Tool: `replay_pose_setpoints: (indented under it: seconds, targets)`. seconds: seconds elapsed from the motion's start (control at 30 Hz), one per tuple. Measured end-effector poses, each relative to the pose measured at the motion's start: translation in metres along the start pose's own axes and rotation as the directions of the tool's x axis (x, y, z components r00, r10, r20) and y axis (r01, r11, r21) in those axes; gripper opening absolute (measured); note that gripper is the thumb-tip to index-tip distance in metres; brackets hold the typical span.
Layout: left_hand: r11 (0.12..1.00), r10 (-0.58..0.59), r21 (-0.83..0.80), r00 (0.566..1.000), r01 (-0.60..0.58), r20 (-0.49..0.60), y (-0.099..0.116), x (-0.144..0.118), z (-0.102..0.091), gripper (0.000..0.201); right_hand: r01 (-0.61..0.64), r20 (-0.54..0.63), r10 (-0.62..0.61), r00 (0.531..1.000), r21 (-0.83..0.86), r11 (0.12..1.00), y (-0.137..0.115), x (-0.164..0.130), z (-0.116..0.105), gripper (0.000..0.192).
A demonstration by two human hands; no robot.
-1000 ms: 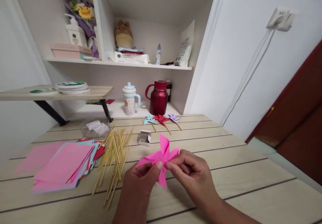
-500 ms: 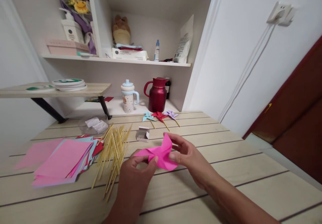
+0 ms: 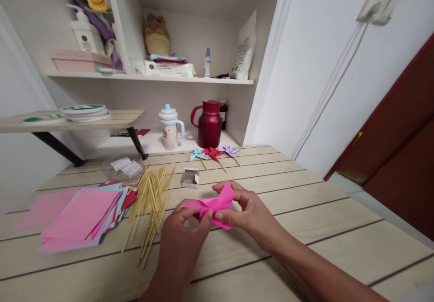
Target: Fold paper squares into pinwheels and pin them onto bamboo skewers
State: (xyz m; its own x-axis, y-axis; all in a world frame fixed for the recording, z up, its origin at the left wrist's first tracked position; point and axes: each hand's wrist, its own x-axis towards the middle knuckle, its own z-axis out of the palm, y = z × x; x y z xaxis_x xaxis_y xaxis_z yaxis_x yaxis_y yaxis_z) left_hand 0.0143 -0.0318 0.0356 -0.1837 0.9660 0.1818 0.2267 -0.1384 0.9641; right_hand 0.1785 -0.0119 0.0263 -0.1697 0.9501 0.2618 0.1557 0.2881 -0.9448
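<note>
A bright pink paper pinwheel (image 3: 222, 201), with no stick visible on it, is held just above the table between both hands. My left hand (image 3: 190, 227) pinches its left side, the thumb pressed near the centre. My right hand (image 3: 246, 209) grips it from the right, thumb on the lower blade and fingers behind a raised blade. Left of my hands lies a loose heap of thin wooden sticks (image 3: 152, 202). Beyond the pinwheel stands a small open box (image 3: 190, 178). Finished pinwheels on sticks lie farther back: light blue (image 3: 197, 153), red (image 3: 213, 153) and lilac (image 3: 228, 150).
Stacked coloured paper sheets (image 3: 83, 214) lie at the left, near a clear container (image 3: 122, 168) with small packets. A red jug (image 3: 209, 125) and a cup with a handle (image 3: 169, 128) stand at the back. A raised wooden shelf (image 3: 125, 117) overhangs the left.
My right thumb has slid left along the pinwheel toward its centre, close to my left thumb. The left hand keeps its pinch. The whole view has shifted slightly.
</note>
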Motion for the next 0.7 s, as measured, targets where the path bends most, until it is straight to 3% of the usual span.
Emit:
replay_pose_setpoints:
  seconds: [0.13, 0.33, 0.53, 0.7]
  targets:
    - [1.000, 0.016, 0.001, 1.000, -0.016, 0.012, -0.004, 0.000, 0.002, 0.006, -0.054, -0.015, 0.055, 0.998, 0.063, 0.997, 0.000, -0.001, 0.002, 0.014]
    - [0.997, -0.070, -0.015, 0.996, 0.071, 0.057, -0.006, -0.001, 0.002, 0.006, -0.143, 0.054, 0.133, 0.990, 0.265, 0.953, 0.007, -0.001, 0.003, 0.015]
    - [0.980, -0.123, -0.135, 0.975, 0.149, 0.185, -0.003, -0.001, -0.003, 0.027, -0.269, 0.065, 0.270, 0.961, 0.460, 0.846, 0.011, 0.003, 0.006, 0.020]
    - [0.979, -0.131, -0.137, 0.983, 0.149, 0.131, -0.001, 0.003, -0.007, 0.040, -0.259, 0.048, 0.278, 0.959, 0.543, 0.799, 0.012, 0.005, 0.006, 0.021]
